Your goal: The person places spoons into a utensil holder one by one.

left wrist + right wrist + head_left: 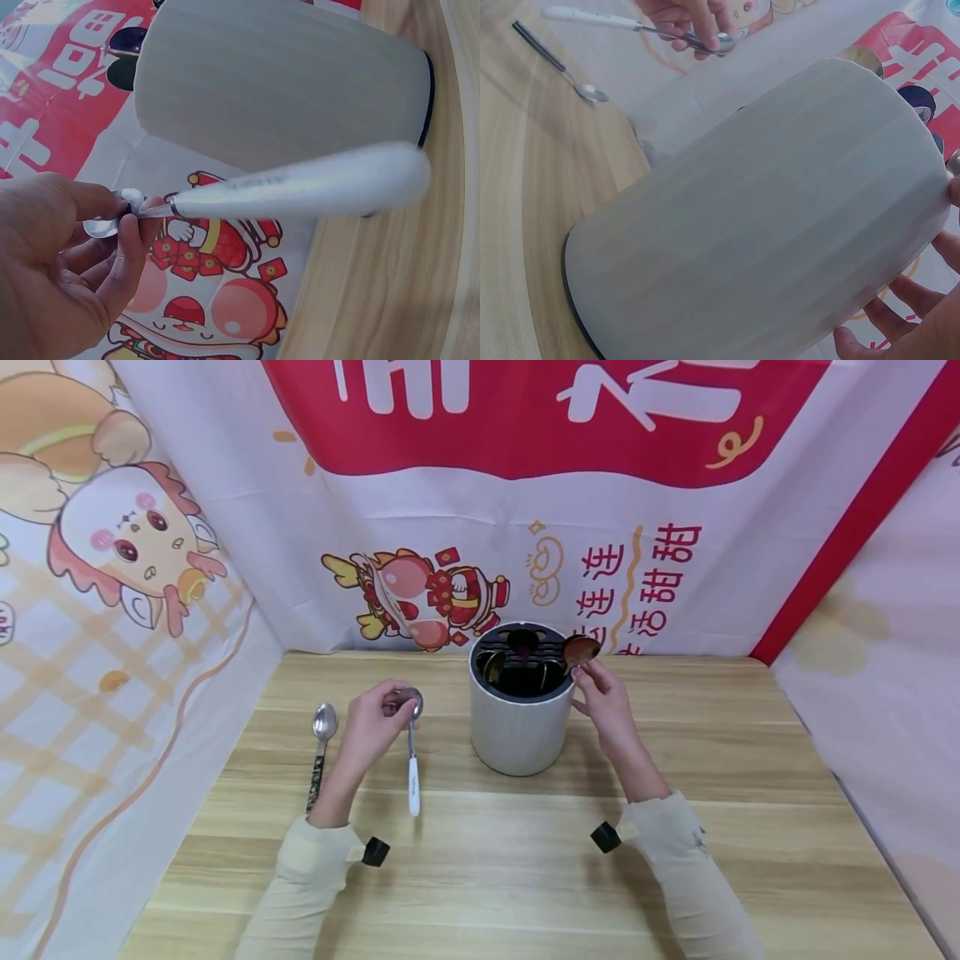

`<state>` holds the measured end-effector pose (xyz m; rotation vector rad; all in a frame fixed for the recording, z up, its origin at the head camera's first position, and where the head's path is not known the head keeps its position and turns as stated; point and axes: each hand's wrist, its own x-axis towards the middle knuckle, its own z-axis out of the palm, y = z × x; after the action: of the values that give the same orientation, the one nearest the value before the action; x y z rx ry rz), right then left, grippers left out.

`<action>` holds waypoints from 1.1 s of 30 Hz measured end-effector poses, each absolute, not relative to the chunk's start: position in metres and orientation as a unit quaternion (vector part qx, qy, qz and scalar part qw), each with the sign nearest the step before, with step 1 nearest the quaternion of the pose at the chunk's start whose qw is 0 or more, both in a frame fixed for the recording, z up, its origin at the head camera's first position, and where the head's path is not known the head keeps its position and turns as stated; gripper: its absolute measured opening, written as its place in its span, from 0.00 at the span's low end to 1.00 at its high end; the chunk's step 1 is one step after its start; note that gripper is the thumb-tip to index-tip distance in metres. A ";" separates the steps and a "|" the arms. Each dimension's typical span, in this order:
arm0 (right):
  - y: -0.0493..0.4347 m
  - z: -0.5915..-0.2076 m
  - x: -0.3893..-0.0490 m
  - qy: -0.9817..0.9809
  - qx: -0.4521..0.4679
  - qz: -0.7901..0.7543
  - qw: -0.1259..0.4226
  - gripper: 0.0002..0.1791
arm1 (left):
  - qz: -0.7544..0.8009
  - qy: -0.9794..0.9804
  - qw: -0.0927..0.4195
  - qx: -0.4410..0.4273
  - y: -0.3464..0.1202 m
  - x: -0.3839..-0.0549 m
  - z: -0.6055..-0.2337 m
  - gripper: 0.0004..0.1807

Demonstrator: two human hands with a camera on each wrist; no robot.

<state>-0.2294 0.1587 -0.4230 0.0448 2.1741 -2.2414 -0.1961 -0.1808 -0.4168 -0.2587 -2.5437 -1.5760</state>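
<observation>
My left hand [372,724] pinches a spoon [414,787] by its metal bowl, and the white handle points down toward the table. In the left wrist view that handle sticks out toward the camera, slightly blurred. To the hand's left lies another metal spoon [324,723] with a dark patterned handle. A pale grey utensil holder [519,735] with a dark divided top stands upright in the middle. At its right side my right hand [611,706] holds the wall and rim with bent fingers, just beneath a copper-coloured spoon bowl [581,650].
Several spoons stand in the holder with their bowls up, among them a dark purple one [918,102]. A wooden table [495,877] carries everything. Printed cloth [420,510] hangs behind it, and more cloth rises at both sides.
</observation>
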 end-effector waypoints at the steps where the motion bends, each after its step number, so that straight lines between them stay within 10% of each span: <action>1: 0.159 -0.423 -0.229 0.696 0.015 -0.717 0.009 0.27 | -0.522 -0.845 0.072 -0.090 -0.179 -0.196 -0.416 0.11; 33: 0.161 -0.421 -0.228 0.701 0.015 -0.713 0.012 0.27 | -0.549 -0.798 0.184 -0.164 -0.130 -0.191 -0.352 0.12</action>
<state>-0.2284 0.1607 -0.4212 0.0455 2.1852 -2.2221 -0.1914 -0.1299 -0.3521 -0.4628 -2.2514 -1.5490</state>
